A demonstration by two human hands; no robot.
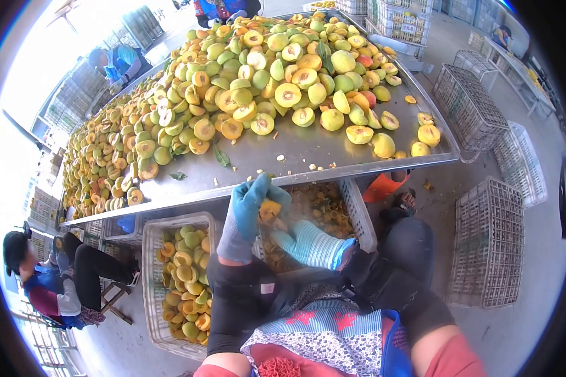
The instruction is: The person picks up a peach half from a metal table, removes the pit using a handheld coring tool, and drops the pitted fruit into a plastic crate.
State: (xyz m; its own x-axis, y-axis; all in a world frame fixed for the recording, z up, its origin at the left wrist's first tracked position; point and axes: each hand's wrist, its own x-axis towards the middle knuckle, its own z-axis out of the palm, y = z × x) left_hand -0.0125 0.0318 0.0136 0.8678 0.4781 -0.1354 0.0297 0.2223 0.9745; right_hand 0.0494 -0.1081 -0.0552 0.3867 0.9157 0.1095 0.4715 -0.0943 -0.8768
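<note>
My left hand point(250, 204), in a teal glove, is raised just below the front edge of the metal table point(283, 157). Its fingers are closed round a yellow peach half point(269, 212). Close beside it is my right hand point(305, 244), in a striped teal glove, with its thumb toward the fruit. Those fingers look curled but are partly blurred, and what they hold cannot be made out. Under both hands stands a white crate point(360, 217) with cut peach pieces point(324, 204) inside. A big heap of halved peaches point(258, 81) covers much of the table.
Left of my knees, a second white crate point(151, 283) holds peach halves. An orange scoop-like thing point(385, 186) lies by my right foot. Upright crates point(487, 245) stand at right. One person point(50, 276) sits at left; others point(119, 63) work across the table.
</note>
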